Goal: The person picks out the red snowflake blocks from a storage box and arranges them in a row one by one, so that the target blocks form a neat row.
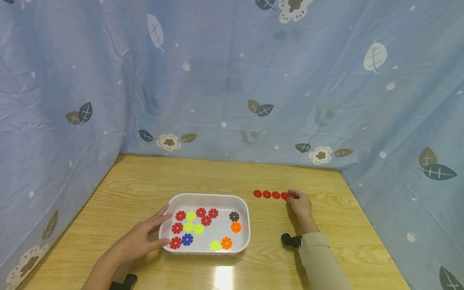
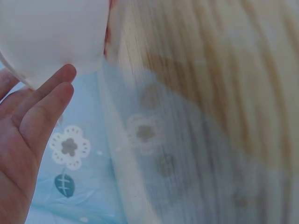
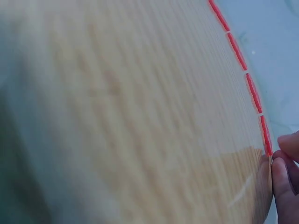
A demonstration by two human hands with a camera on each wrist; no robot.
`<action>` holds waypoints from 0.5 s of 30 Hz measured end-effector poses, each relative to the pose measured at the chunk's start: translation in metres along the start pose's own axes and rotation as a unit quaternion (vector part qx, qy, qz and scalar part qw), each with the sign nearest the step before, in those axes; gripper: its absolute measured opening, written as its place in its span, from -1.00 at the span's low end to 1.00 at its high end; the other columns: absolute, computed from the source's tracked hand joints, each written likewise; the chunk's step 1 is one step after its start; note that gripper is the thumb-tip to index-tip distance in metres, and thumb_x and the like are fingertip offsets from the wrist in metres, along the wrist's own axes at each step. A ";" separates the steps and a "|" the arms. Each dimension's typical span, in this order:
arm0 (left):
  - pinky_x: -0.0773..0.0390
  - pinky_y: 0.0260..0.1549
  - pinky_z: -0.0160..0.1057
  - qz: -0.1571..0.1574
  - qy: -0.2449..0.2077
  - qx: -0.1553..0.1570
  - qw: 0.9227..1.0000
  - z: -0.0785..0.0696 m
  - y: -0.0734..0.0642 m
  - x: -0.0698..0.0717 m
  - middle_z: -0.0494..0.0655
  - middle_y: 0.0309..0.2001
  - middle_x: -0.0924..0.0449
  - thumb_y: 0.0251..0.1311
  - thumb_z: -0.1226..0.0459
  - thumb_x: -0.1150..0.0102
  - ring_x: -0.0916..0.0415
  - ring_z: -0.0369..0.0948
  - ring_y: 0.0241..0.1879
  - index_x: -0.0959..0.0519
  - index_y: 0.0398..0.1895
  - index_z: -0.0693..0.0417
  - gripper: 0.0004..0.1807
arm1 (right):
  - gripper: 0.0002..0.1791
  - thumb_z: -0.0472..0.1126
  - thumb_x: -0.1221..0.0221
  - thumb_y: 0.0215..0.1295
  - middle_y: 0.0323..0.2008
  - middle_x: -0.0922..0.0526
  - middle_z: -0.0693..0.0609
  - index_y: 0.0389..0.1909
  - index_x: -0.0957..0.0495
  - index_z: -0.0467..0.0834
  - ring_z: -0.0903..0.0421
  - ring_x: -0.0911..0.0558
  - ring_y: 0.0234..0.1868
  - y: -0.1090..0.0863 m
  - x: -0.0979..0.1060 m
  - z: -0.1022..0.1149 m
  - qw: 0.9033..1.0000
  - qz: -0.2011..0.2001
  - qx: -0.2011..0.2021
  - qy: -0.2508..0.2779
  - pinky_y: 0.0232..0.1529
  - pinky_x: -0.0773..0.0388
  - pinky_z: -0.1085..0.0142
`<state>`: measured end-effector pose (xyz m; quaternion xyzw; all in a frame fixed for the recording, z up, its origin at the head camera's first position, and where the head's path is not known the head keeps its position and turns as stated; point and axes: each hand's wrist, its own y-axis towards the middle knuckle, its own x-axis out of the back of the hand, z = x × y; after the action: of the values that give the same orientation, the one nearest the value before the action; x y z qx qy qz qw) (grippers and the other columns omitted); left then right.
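A white tray (image 1: 243,209) sits on the wooden table (image 1: 145,185) and holds several flower-shaped discs: red, yellow-green, orange, blue and brown. My left hand (image 1: 159,230) lies with straight fingers against the tray's left wall. In the left wrist view the left hand's fingers (image 2: 46,98) touch the tray (image 2: 51,32). Right of the tray a row of red discs (image 1: 266,194) lies flat on the table. My right hand (image 1: 294,197) pinches the rightmost red disc (image 1: 285,196) of that row. The right wrist view shows the row (image 3: 243,65) edge-on, with the right hand's fingertips (image 3: 282,179) at its near end.
A blue curtain (image 1: 232,80) printed with leaves and flowers closes in the table at the back, left and right. Black wrist cameras show at the right sleeve (image 1: 291,240) and near the left forearm (image 1: 125,280). Bare wood lies behind the tray.
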<state>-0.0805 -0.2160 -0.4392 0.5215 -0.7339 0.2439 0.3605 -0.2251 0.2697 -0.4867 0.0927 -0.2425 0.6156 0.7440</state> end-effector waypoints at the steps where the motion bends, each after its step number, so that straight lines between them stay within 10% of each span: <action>1: -0.36 0.19 0.13 -0.001 0.000 -0.001 1.000 -0.001 0.000 0.000 0.00 0.47 -0.07 0.11 -0.06 -0.26 -0.21 0.06 0.35 -0.37 0.32 -0.01 -0.28 | -0.56 -0.39 -0.06 0.25 0.13 -0.49 -0.32 0.18 -0.43 -0.36 -0.08 -0.45 0.12 -0.001 0.000 0.001 1.000 0.002 -0.002 0.005 -0.32 -0.39 0.66; 11: -0.34 0.19 0.15 -0.006 0.003 -0.005 1.000 -0.003 0.000 0.001 0.03 0.47 -0.07 0.11 -0.06 -0.26 -0.20 0.09 0.35 -0.37 0.32 0.02 -0.28 | -0.50 -0.30 -0.02 0.39 0.27 -0.36 -0.31 0.31 -0.26 -0.34 -0.15 -0.37 0.28 -0.010 0.009 0.013 0.999 0.037 0.011 0.032 0.19 -0.46 0.18; 15: -0.33 0.21 0.14 0.000 -0.002 0.005 1.000 -0.002 0.000 0.002 -0.01 0.48 -0.05 0.10 -0.07 -0.26 -0.18 0.06 0.36 -0.36 0.33 0.01 -0.26 | -0.49 -0.28 -0.05 0.38 0.27 -0.37 -0.29 0.31 -0.28 -0.32 -0.12 -0.38 0.28 -0.018 0.006 0.024 0.997 0.048 0.042 0.044 0.18 -0.48 0.30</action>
<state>-0.0806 -0.2151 -0.4367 0.5239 -0.7332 0.2469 0.3564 -0.2124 0.2607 -0.4601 0.0847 -0.1872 0.6639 0.7191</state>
